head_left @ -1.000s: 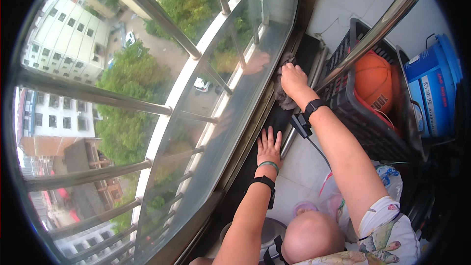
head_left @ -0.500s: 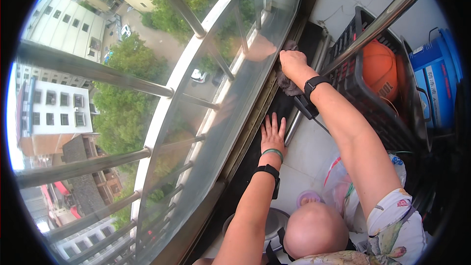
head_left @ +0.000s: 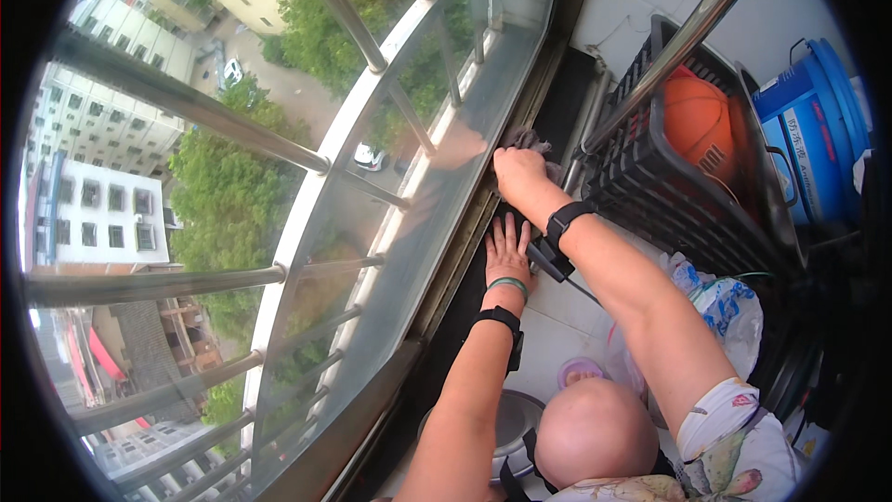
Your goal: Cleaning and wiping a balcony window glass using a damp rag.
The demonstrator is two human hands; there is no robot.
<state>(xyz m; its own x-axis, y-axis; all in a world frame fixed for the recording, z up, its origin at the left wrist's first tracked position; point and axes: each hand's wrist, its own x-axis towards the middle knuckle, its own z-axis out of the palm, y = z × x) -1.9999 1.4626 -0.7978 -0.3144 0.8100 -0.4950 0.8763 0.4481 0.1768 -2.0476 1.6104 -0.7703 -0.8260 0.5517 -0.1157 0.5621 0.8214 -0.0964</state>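
My right hand (head_left: 522,174) is closed on a dark grey-brown cloth (head_left: 530,140), pressed down at the window track (head_left: 476,228) along the foot of the glass pane (head_left: 441,163). Part of the cloth sticks out beyond the knuckles; the rest is hidden under the hand. Just nearer to me, my left hand (head_left: 507,256) lies flat with fingers spread on the black ledge (head_left: 465,335) beside the track. It holds nothing. Black bands circle both wrists, and the left one also has a green bangle (head_left: 506,287).
A black plastic crate (head_left: 641,149) holding an orange basketball (head_left: 697,130) stands at the right, beside a blue bucket (head_left: 808,130). A metal rail (head_left: 692,28) slants above the crate. Plastic bags (head_left: 715,307) and a round metal basin (head_left: 516,418) are near my knee. Beyond the glass are metal bars (head_left: 200,121).
My right hand has slid the cloth nearer along the track, toward my left hand. The left hand stays flat on the ledge. The whole view has shifted slightly.
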